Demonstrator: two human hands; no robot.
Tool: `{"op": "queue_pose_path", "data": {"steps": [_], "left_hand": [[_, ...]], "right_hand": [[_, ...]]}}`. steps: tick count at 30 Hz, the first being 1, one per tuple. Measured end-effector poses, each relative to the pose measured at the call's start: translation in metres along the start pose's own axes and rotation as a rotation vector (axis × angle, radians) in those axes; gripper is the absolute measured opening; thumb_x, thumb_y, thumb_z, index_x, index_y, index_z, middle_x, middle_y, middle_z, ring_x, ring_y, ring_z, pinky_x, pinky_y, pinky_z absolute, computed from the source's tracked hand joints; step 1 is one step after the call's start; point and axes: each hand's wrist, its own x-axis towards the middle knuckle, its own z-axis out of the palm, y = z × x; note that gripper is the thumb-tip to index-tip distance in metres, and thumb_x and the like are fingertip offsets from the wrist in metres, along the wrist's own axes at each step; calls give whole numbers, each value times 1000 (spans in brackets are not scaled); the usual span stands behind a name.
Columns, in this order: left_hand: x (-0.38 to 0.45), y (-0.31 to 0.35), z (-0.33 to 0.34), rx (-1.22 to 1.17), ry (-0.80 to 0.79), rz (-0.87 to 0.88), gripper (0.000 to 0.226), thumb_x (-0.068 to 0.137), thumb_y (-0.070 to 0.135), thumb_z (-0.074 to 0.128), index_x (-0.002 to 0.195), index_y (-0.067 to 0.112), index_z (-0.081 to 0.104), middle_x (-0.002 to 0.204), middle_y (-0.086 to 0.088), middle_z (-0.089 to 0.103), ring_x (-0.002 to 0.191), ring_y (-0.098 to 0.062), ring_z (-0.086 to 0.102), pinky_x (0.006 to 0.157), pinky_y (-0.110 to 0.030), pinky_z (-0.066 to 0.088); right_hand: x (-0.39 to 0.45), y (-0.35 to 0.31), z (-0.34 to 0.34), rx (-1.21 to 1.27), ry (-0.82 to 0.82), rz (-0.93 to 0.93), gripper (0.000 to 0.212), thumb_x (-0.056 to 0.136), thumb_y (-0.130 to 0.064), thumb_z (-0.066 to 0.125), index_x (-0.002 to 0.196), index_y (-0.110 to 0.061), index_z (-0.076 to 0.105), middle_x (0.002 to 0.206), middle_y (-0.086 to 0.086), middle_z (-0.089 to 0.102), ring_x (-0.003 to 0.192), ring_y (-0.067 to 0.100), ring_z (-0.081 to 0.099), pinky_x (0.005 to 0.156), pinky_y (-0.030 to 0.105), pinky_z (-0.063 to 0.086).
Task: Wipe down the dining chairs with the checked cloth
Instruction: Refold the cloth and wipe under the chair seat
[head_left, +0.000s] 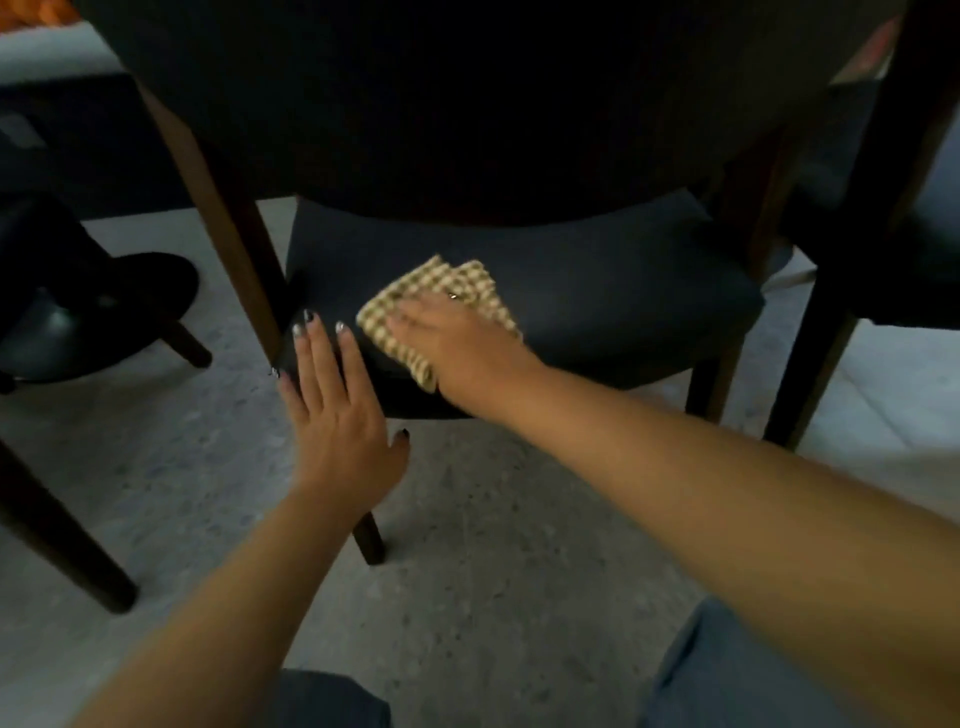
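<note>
Item: chair (597, 291), one of several. Dark padded seat, matte fabric, rounded front edge; curved dark backrest above it; brown wooden legs, square-cut and slightly splayed.

Item: cloth (441, 291). Tan-and-cream check, soft weave, folded into a loose pad with two corners fanning out at the far side. Lies flat on the left half of the seat.

Item: right hand (457, 338). Palm down, spread flat on the cloth and pressing it to the seat; it pins the cloth rather than clenching it.

Item: left hand (332, 395). Released and holding nothing, fingers extended, resting on the seat's near left corner beside the wooden post; it seems to be steadying the chair.

Item: second chair (883, 218), at right, dark frame, seat mostly out of view. Item: stool (104, 312), at left, round dark top with a slight sheen.

Item: floor (493, 545). Pale grey, speckled, smooth.

Progress, judged: wiping of this seat is under way, with the cloth on its left part; the right part, backrest and legs look yet to be covered. Whether the neighbouring chair has been wiped cannot be told. The dim light hides any dust or damp marks.
</note>
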Motion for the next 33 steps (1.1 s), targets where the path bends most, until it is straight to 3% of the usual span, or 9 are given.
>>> {"op": "queue_pose_path", "data": {"steps": [3, 6, 11, 15, 19, 22, 25, 31, 33], "left_hand": [[24, 13, -15, 104, -83, 107, 119, 70, 23, 72, 150, -4, -11, 158, -22, -19, 145, -37, -23, 116, -56, -7], [34, 39, -16, 119, -164, 174, 122, 72, 20, 67, 145, 1, -28, 156, -18, -26, 143, -35, -28, 117, -58, -8], [39, 63, -19, 85, -208, 126, 144, 60, 58, 81, 147, 22, -28, 158, -14, -19, 146, -33, -20, 114, -64, -7], [43, 64, -22, 141, -295, 133, 150, 56, 65, 81, 145, 22, -33, 157, -16, -23, 145, -36, -21, 113, -65, -3], [48, 68, -26, 213, -387, 114, 156, 52, 74, 76, 138, 19, -42, 153, -19, -30, 144, -39, -23, 113, -64, -2], [47, 70, -27, 237, -397, 110, 157, 52, 77, 74, 137, 17, -43, 152, -19, -31, 144, -40, -24, 113, -64, 0], [47, 70, -27, 224, -379, 110, 156, 52, 76, 75, 140, 17, -40, 153, -19, -30, 144, -40, -23, 113, -64, -1], [48, 72, -27, 219, -406, 103, 155, 54, 74, 76, 140, 19, -40, 153, -18, -31, 143, -39, -25, 112, -64, -3], [48, 72, -26, 211, -410, 95, 154, 55, 73, 76, 141, 19, -39, 154, -17, -31, 143, -38, -26, 113, -64, -2]], "right_hand": [[-13, 9, 17, -112, -78, 27, 52, 98, -6, 40, 148, -1, 25, 155, 16, 24, 145, 30, 19, 119, 41, 14], [-45, 51, 7, -156, 20, -100, 41, 84, 0, 43, 121, 6, 61, 124, 22, 61, 117, 36, 58, 100, 46, 45], [-123, 153, -28, -197, -74, 121, 52, 88, -8, 26, 135, 0, 48, 139, 20, 49, 131, 37, 44, 111, 47, 28], [-154, 211, -75, -105, 101, 720, 53, 97, -48, 43, 138, -15, 48, 138, 12, 52, 131, 33, 45, 114, 46, 26], [-155, 200, -68, -156, 250, 787, 55, 95, -11, 50, 147, -10, 32, 152, 14, 33, 142, 28, 26, 115, 30, 8], [-134, 173, -26, -108, 246, 865, 59, 97, -15, 42, 151, -10, 19, 159, 14, 13, 147, 31, 6, 120, 38, 1], [-118, 155, -9, -27, 437, 962, 55, 97, -14, 40, 149, -8, 26, 156, 10, 25, 147, 27, 12, 121, 36, -1], [-86, 56, 7, 158, 390, 568, 53, 86, -10, 43, 138, 0, 45, 145, 17, 43, 141, 32, 29, 118, 40, 7], [-78, 32, 4, 232, 408, 523, 47, 92, -13, 37, 137, -5, 48, 144, 12, 45, 140, 26, 31, 116, 31, 7]]}}
